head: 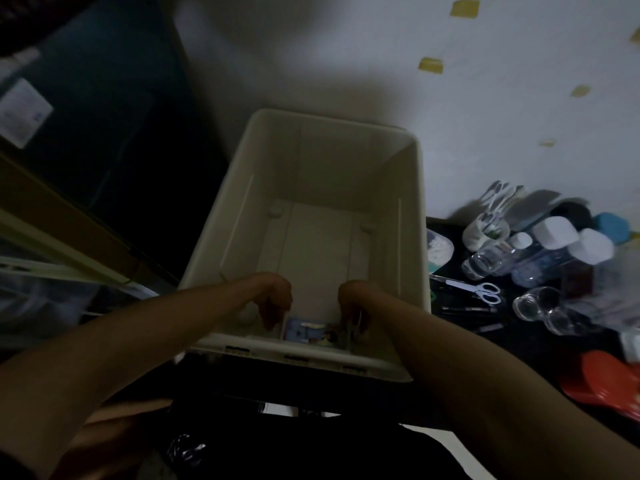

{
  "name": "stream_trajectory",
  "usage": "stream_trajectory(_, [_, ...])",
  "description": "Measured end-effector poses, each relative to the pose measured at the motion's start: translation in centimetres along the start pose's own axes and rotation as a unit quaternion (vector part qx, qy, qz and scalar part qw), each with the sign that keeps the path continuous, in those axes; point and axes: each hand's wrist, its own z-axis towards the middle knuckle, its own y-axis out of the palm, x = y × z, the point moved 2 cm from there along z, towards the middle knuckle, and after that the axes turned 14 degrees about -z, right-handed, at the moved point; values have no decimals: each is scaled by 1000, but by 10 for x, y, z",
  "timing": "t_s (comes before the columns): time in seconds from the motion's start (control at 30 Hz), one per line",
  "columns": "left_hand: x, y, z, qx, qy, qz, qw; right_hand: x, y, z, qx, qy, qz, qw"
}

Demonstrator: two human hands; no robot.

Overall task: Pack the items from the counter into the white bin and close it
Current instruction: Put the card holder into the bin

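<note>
Both hands reach down inside the white bin [408, 188]. I see my left hand [273, 297] and right hand [353, 306] a little apart, fingers curled onto a flat printed packet [311, 332], apparently laying it against the near wall. Right of the bin, scissors [479, 291], bottles [498, 254] and jars [533, 306] wait on the counter [460, 341].

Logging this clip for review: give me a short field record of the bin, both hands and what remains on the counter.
bin: white bin, open, no lid in view
bin contents: flat printed packet at the near wall
left hand: left hand inside bin, fingers curled at the packet's left edge
right hand: right hand inside bin, at the packet's right edge
counter: scissors, clear bottles, white caps, red lid
lighting: dim
</note>
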Motion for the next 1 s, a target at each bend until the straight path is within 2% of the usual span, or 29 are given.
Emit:
stream_trajectory(0.07, [0, 1, -1, -26, 3, -43, 999, 1, -5, 7, -1, -8, 7, 1000])
stream_trajectory(0.2, [1, 2, -11, -25, -6, -91, 995, 0, -11, 14, 28, -25, 71, 997])
stream_trajectory(0.4, [1, 0, -13, -13, 15, -99, 995, 7, -12, 5, 60, -44, 97, 992])
stream_trajectory(0.53, [2, -2, -19, -25, 12, -41, 999, 9, -10, -2, 73, -53, 105, 990])
stream_trajectory(0.7, [-5, 4, -10, -27, 24, -92, 995, 7, -10, -14, 85, -70, 107, 988])
stream_trajectory(0.77, [-5, 4, -13, -45, 19, -81, 995, 7, -12, -30, 123, -80, 90, 985])
stream_trajectory(0.83, [3, 1, -22, -19, 19, -5, 1000, 10, -14, -50, 207, -104, 49, 972])
stream_trajectory(0.93, [21, -2, -49, 99, 74, 137, 983, 23, -11, -85, 335, -165, 45, 927])
stream_trajectory(1.0, [39, -5, -71, 114, 136, 149, 973, 42, -3, -110, 409, -213, 119, 879])
